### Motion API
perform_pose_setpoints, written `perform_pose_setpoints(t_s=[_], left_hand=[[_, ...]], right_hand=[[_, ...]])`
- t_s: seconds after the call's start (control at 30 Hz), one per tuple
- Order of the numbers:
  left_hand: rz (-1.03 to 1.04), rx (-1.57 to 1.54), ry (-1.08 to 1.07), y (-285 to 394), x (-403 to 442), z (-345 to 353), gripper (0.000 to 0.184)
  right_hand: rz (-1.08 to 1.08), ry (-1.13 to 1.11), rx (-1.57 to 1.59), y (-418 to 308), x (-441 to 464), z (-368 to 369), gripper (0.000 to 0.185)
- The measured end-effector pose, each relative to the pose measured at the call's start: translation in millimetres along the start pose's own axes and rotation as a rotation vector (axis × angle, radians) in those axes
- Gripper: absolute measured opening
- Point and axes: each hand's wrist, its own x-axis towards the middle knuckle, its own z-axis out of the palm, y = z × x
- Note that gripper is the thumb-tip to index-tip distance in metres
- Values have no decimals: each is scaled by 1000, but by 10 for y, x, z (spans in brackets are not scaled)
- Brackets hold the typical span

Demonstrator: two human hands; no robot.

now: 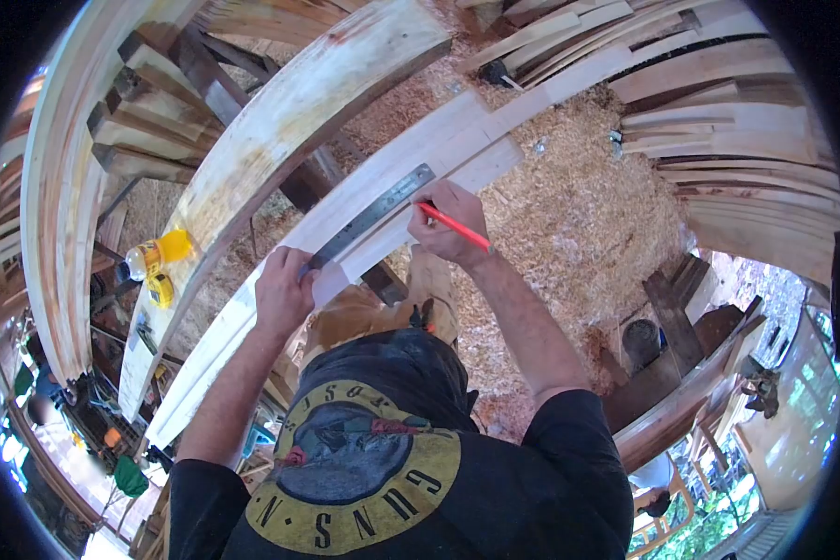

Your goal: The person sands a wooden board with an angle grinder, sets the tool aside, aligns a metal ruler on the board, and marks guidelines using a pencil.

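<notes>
Steel ruler (369, 217) lies along the pale plank (399, 171). Left hand (285, 293) at the ruler's lower end — pinching or merely pressing, cannot tell. Right hand (450, 207), beside the ruler's upper half, grasps a red pencil (467, 232). Judged risk: weak left-hand pressure, or sideways pencil push, could pivot the ruler — skewed line.

Strewn wood shavings (555, 252) and stacked boards (728, 131) mark this as a woodworking workshop, seemingly open-sided.
</notes>
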Motion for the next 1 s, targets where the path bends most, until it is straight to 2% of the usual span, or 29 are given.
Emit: perform_pose_setpoints(t_s=[0.2, 1.0], left_hand=[[7, 10, 13, 14, 4, -5, 25], [3, 2, 18, 23, 6, 2, 25]], right_hand=[[-2, 50, 86, -50, -36, 27, 19], [-42, -7, 103, -13, -75, 107, 21]])
